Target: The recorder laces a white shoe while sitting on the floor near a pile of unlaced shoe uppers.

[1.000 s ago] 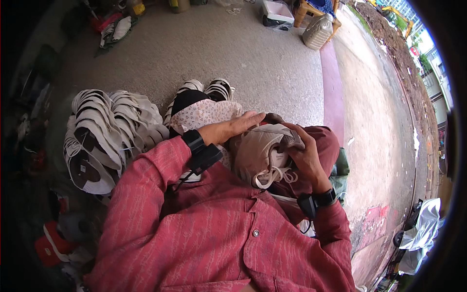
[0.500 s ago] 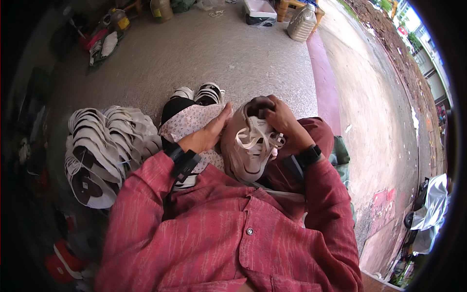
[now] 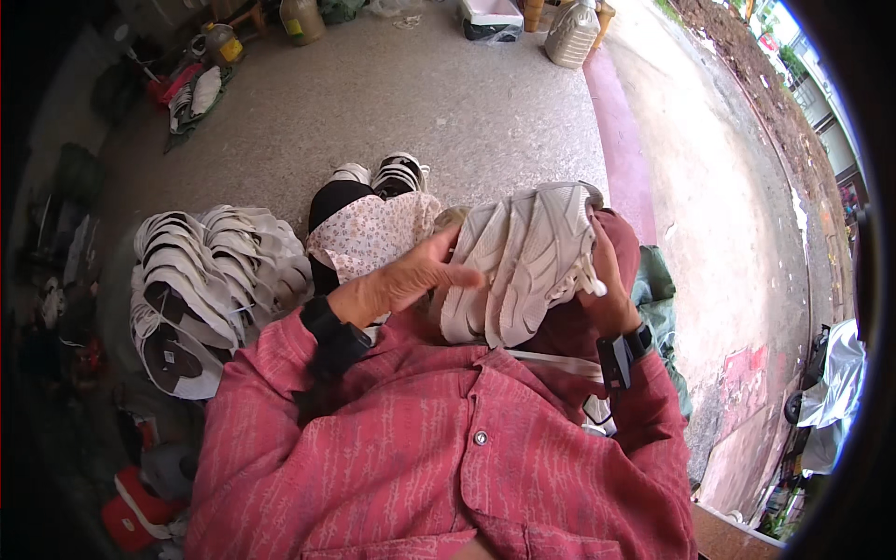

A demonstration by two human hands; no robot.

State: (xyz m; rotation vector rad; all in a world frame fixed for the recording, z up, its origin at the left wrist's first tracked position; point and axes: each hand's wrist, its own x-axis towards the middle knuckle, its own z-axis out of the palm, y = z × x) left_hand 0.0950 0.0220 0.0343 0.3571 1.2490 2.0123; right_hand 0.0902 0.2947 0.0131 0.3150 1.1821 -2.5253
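Note:
On my lap lies a nested stack of beige shoe uppers [image 3: 523, 257], turned so the layered mesh sides face up. My left hand [image 3: 411, 278] grips its left end, with the thumb stretched across the top layer and the other fingers partly hidden. My right hand [image 3: 611, 280] is closed round the right end, beside some white laces [image 3: 590, 278]. A floral cloth [image 3: 364, 233] covers my left leg next to the stack. To my left stands a larger pile of white shoe uppers [image 3: 191, 271] with dark linings.
Ahead on the floor are a plastic jug [image 3: 571, 37], a white basin [image 3: 493, 13] and a yellowish bottle [image 3: 301, 21]. Shoes on a green cloth [image 3: 198, 98] lie far left. A red object [image 3: 131, 513] sits at lower left, and green fabric [image 3: 656, 280] right of my leg.
The stack has turned from its laced top facing me to its layered side. My right hand moved from the collar down to the right end; my left hand came onto the left end.

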